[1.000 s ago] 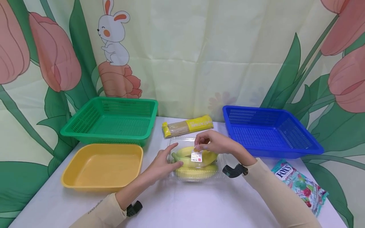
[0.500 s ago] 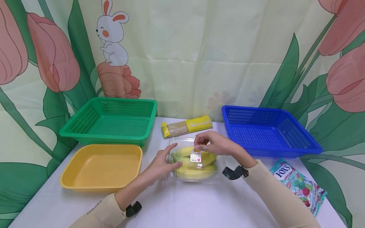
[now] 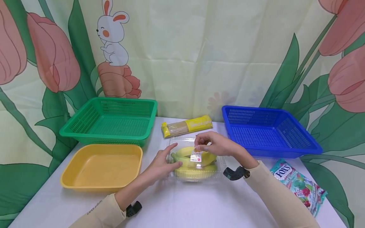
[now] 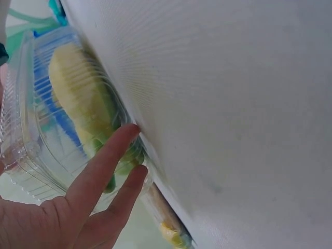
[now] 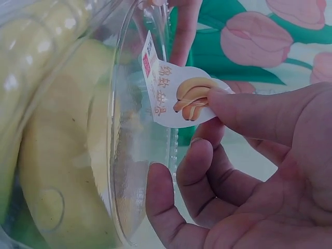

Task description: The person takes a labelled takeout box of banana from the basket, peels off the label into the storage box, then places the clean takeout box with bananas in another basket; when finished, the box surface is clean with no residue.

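Centrally: one clear clamshell box (image 3: 220, 169) of yellow-green bananas (image 3: 195, 172), which stood on the white-clothed bench (image 3: 194, 202) between the two hands, its long axis running left to right.

Label (image 3: 195, 156): one, white, printed with bananas; stood over the middle of the lid, bent, its far end raised. Whether its near end adhered to the plastic, cannot tell.

Right hand (image 3: 214, 143): above the lid, just right of the label and far of its centre, the nearer of the two to it; thumb and finger pinched the raised end, remaining fingers bent.

Left hand (image 3: 161, 167): at the box's left end, fingers spread wide and straight along the side wall, thumb reaching over the near left of the lid; held no label.

Governing relation, as judged: pinch on the label's far end, left hand beside the box as counterhold.

Surroundings: dried noodle packet (image 3: 186, 126), just far of the box; blue basket (image 3: 253, 136), far right; yellow tray (image 3: 105, 167), left.
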The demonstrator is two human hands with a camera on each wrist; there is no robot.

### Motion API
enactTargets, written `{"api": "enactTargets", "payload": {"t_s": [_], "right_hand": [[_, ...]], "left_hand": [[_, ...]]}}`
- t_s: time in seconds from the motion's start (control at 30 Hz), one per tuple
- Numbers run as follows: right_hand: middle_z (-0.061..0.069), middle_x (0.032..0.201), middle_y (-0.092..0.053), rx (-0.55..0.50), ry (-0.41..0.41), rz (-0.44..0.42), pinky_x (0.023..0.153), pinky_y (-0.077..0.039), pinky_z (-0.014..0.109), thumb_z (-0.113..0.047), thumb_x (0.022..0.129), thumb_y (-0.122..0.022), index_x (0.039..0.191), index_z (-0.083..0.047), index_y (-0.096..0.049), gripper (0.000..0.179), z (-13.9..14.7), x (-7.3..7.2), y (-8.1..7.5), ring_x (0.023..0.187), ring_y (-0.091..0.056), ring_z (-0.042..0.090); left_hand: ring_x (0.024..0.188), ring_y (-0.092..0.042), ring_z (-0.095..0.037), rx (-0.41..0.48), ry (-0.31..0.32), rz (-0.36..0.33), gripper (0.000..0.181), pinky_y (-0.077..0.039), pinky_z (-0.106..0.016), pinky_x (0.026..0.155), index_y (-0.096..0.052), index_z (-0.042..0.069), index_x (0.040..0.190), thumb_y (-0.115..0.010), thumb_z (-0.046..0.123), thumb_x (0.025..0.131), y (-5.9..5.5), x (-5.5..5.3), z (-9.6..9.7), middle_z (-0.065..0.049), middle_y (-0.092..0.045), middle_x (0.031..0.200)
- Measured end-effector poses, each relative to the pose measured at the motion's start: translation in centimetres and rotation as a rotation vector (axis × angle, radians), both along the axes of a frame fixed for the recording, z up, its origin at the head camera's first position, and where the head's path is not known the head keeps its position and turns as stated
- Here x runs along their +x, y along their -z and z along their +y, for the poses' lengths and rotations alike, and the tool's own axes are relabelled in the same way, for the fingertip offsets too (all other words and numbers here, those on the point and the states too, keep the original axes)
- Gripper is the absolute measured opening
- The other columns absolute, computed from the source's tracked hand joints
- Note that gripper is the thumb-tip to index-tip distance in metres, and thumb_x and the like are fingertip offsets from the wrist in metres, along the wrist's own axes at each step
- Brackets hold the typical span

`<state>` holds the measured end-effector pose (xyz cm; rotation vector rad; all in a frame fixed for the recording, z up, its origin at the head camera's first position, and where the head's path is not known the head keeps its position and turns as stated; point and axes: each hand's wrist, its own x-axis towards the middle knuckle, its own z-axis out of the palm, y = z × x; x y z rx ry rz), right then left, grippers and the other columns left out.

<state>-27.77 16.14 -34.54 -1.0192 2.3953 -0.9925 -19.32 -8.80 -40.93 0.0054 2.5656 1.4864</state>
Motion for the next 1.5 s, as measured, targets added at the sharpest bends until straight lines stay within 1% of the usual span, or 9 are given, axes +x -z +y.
{"api": "enactTargets", "payload": {"t_s": [0.1,0.3,0.5,0.7,0.8,1.1,1.33,1.4,1.5], "right_hand": [[0.008,0.092,-0.074,-0.009,-0.013,-0.005,0.084,-0.055,0.028,-0.013,0.104,-0.067,0.100,-0.009,-0.071,0.007,0.1,0.0,0.1,0.090,-0.064,0.019],[0.009,0.094,-0.076,-0.036,-0.031,-0.007,0.082,-0.057,0.027,-0.011,0.104,-0.067,0.101,-0.008,-0.071,0.006,0.2,0.0,0.2,0.090,-0.066,0.020],[0.009,0.092,-0.072,-0.040,-0.029,0.003,0.077,-0.056,0.028,-0.011,0.103,-0.068,0.101,-0.011,-0.071,0.005,0.3,0.3,0.2,0.087,-0.063,0.018],[0.005,0.092,-0.071,-0.051,-0.032,0.008,0.080,-0.055,0.029,-0.012,0.103,-0.068,0.101,-0.012,-0.071,0.004,0.4,0.2,0.4,0.087,-0.063,0.017],[0.005,0.093,-0.072,-0.056,-0.033,-0.010,0.080,-0.055,0.028,-0.012,0.103,-0.068,0.102,-0.013,-0.071,0.004,0.6,0.2,0.3,0.088,-0.063,0.016],[0.007,0.095,-0.072,-0.073,-0.048,-0.047,0.082,-0.057,0.029,-0.013,0.104,-0.067,0.105,-0.011,-0.071,0.005,0.9,0.1,0.3,0.093,-0.064,0.021],[0.011,0.097,-0.071,-0.098,-0.078,-0.075,0.084,-0.058,0.036,-0.013,0.105,-0.065,0.106,-0.009,-0.071,0.006,1.2,-0.2,0.4,0.095,-0.064,0.023],[0.011,0.097,-0.070,-0.103,-0.083,-0.081,0.085,-0.059,0.036,-0.014,0.105,-0.065,0.107,-0.009,-0.070,0.007,1.3,-0.2,0.4,0.095,-0.064,0.023],[0.011,0.099,-0.070,-0.105,-0.090,-0.086,0.086,-0.058,0.033,-0.014,0.105,-0.066,0.108,-0.008,-0.070,0.008,1.4,-0.3,0.4,0.096,-0.063,0.023]], "left_hand": [[0.133,-0.053,-0.036,-0.003,0.003,0.002,0.079,-0.047,-0.064,0.110,-0.042,0.032,0.162,-0.080,0.029,0.093,-0.1,0.1,0.0,-0.022,-0.048,0.151],[0.133,-0.052,-0.036,-0.004,0.006,0.009,0.079,-0.047,-0.064,0.110,-0.043,0.031,0.162,-0.080,0.030,0.092,0.0,0.1,0.0,-0.022,-0.048,0.151],[0.132,-0.053,-0.036,-0.002,0.004,0.010,0.079,-0.048,-0.063,0.109,-0.043,0.031,0.162,-0.080,0.030,0.092,0.1,0.1,-0.1,-0.022,-0.049,0.151],[0.133,-0.052,-0.036,-0.001,0.005,0.013,0.079,-0.048,-0.064,0.109,-0.043,0.031,0.162,-0.080,0.029,0.092,0.1,0.1,-0.1,-0.022,-0.049,0.151],[0.133,-0.052,-0.036,-0.002,0.006,0.011,0.079,-0.047,-0.065,0.110,-0.043,0.031,0.162,-0.080,0.029,0.093,0.1,0.0,-0.1,-0.022,-0.049,0.151],[0.134,-0.052,-0.037,-0.001,0.003,0.002,0.079,-0.046,-0.066,0.111,-0.042,0.032,0.162,-0.080,0.030,0.093,0.1,-0.1,0.0,-0.022,-0.048,0.152],[0.139,-0.050,-0.039,0.015,0.002,-0.006,0.080,-0.043,-0.069,0.115,-0.042,0.033,0.163,-0.080,0.030,0.092,0.0,-0.1,0.0,-0.023,-0.047,0.152],[0.139,-0.050,-0.039,0.014,0.002,-0.004,0.080,-0.043,-0.069,0.115,-0.042,0.033,0.163,-0.080,0.030,0.092,0.1,-0.1,0.0,-0.023,-0.047,0.152],[0.138,-0.050,-0.039,0.013,0.000,-0.004,0.080,-0.042,-0.068,0.116,-0.041,0.032,0.163,-0.080,0.030,0.093,0.1,-0.2,-0.1,-0.023,-0.047,0.151]]}}
